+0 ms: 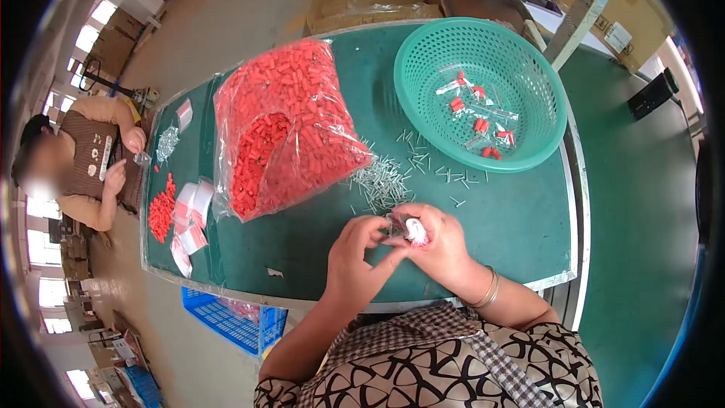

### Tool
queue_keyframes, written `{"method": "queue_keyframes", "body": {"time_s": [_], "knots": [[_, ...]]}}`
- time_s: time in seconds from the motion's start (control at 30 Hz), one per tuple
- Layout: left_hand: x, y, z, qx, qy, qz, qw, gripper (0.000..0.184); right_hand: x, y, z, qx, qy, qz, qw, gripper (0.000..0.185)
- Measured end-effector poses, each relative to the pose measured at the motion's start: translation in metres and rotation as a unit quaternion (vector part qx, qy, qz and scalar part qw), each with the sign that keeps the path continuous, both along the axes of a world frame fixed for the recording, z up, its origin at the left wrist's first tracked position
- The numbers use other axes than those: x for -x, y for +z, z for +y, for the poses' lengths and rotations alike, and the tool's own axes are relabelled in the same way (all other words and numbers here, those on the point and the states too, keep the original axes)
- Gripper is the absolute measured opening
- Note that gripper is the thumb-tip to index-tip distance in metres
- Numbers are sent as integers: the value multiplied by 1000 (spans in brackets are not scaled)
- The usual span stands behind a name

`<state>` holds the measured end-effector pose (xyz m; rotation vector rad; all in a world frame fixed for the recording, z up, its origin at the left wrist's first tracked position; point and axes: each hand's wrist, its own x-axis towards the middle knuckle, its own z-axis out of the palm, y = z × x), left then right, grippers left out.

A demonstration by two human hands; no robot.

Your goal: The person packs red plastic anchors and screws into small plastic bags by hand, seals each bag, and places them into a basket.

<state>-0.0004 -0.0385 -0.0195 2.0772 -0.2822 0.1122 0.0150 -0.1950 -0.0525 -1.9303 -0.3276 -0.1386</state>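
At the table's front edge, my left hand [360, 261] and my right hand [442, 242] meet around a small clear plastic bag [414, 232] with white and some red showing. Fingers of both hands are closed on it; its contents are partly hidden. Just beyond my hands lies a loose pile of silver screws [381, 183]. A large clear bag of red plugs [291, 125], torn open at its front, sits left of the pile. The green perforated basket [411, 98] at the back right holds several small bags with red plugs [481, 126].
Across the left end of the green table [302, 257], a co-worker [94, 151] handles a small bag. Near them lie red plugs [161, 211], flat bags [192, 208] and screws [168, 142]. A cardboard box [377, 1] stands behind; a blue crate [234, 321] is below.
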Motion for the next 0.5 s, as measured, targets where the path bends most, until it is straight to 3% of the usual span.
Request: {"method": "queue_keyframes", "body": {"time_s": [0.23,0.4,0.5], "knots": [[0,1,3,-31,-34,-1,999,16,1,-5,0,30,9,33,999,34],[-7,-8,8,-81,-18,17,996,11,-2,-4,0,-78,12,139,987,30],[-8,-22,13,-6,41,40,998,13,-4,-9,1,-179,31,178,967,38]]}}
